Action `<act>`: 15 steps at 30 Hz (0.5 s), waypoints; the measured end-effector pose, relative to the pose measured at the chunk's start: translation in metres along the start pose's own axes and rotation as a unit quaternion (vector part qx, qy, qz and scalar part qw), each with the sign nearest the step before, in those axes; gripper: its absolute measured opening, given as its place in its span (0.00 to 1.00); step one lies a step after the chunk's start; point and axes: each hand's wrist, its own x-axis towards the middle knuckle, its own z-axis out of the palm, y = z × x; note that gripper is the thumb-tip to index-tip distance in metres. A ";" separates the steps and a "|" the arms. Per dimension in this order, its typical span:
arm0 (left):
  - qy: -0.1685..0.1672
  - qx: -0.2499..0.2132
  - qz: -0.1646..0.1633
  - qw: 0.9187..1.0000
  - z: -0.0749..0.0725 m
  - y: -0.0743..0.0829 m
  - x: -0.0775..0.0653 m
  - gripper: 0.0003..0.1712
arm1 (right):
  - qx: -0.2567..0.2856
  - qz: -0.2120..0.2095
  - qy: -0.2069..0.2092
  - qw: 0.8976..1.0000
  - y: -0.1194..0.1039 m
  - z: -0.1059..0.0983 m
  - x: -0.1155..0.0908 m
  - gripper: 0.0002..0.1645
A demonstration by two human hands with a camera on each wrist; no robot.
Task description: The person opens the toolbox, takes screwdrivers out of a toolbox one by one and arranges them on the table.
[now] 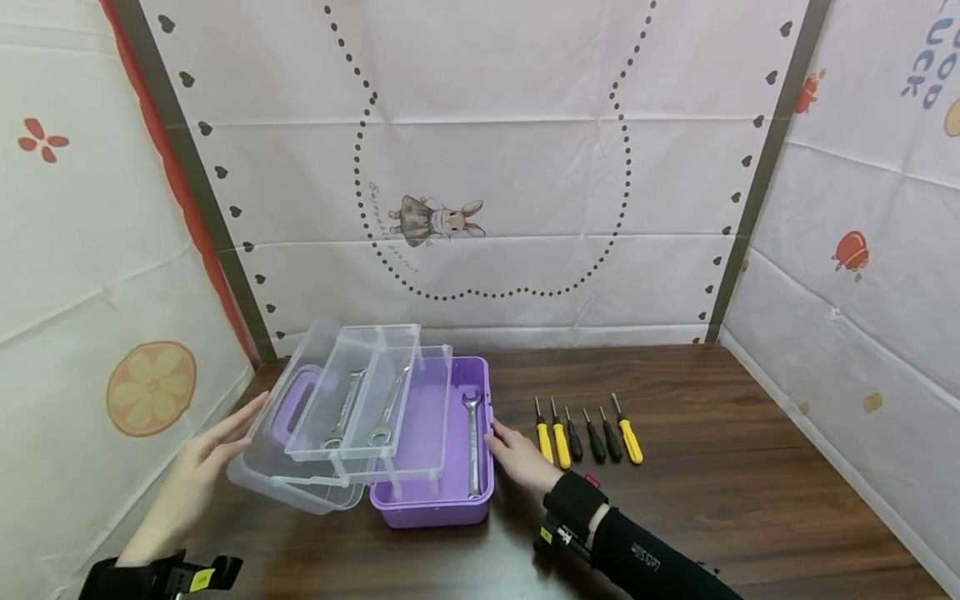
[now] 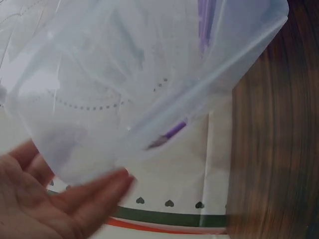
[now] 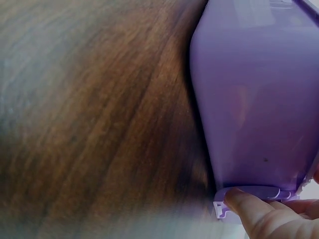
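A purple toolbox (image 1: 431, 515) stands on the table with its clear lid (image 1: 251, 467) swung over to the left. Two clear trays (image 1: 352, 457) hang above the box on the lid side, with wrenches (image 1: 384, 421) lying in them. Another wrench (image 1: 473, 446) lies inside the purple base. My left hand (image 1: 202, 467) is at the lid's outer left edge, its fingers (image 2: 107, 191) fairly straight beside the lid's corner. On the opposite side, my right hand (image 1: 525, 458) holds the box's right wall, thumb on the purple latch (image 3: 254, 191); its other fingers are partly hidden.
Right of the box several screwdrivers (image 1: 596, 437) with yellow and black handles lie in a row on the dark wooden table (image 1: 720, 467). Printed white cloth (image 1: 495, 167) walls in the table at the back, left and right.
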 end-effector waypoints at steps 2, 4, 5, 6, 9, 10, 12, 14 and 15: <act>0.005 -0.011 0.026 1.000 0.002 0.003 -0.001 0.29 | -0.005 -0.002 0.000 1.000 0.001 0.000 0.001 0.32; 0.012 -0.049 0.036 0.998 0.005 0.004 -0.003 0.31 | -0.008 -0.001 -0.001 1.000 0.003 0.000 0.002 0.33; 0.017 -0.080 0.040 0.996 0.008 0.004 -0.004 0.33 | -0.008 0.000 -0.001 1.000 0.003 0.000 0.002 0.33; 0.022 -0.116 0.044 0.992 0.011 0.003 -0.005 0.35 | -0.008 0.000 -0.001 1.000 0.004 0.000 0.002 0.33; 0.040 -0.223 0.071 0.971 0.022 0.001 -0.004 0.42 | -0.006 0.001 0.000 1.000 0.003 0.000 0.001 0.33; 0.042 -0.253 0.088 0.962 0.026 0.000 -0.003 0.45 | -0.003 0.002 0.000 1.000 0.003 0.000 0.001 0.33; 0.043 -0.288 0.101 0.951 0.032 -0.002 0.000 0.51 | -0.002 0.001 0.001 1.000 0.003 0.000 0.002 0.33; 0.037 -0.306 0.097 0.946 0.037 -0.003 0.003 0.56 | 0.002 0.004 0.002 1.000 0.003 0.001 0.002 0.33; 0.036 -0.307 0.087 0.947 0.040 -0.005 0.004 0.57 | 0.004 0.006 0.003 1.000 0.003 0.001 0.002 0.33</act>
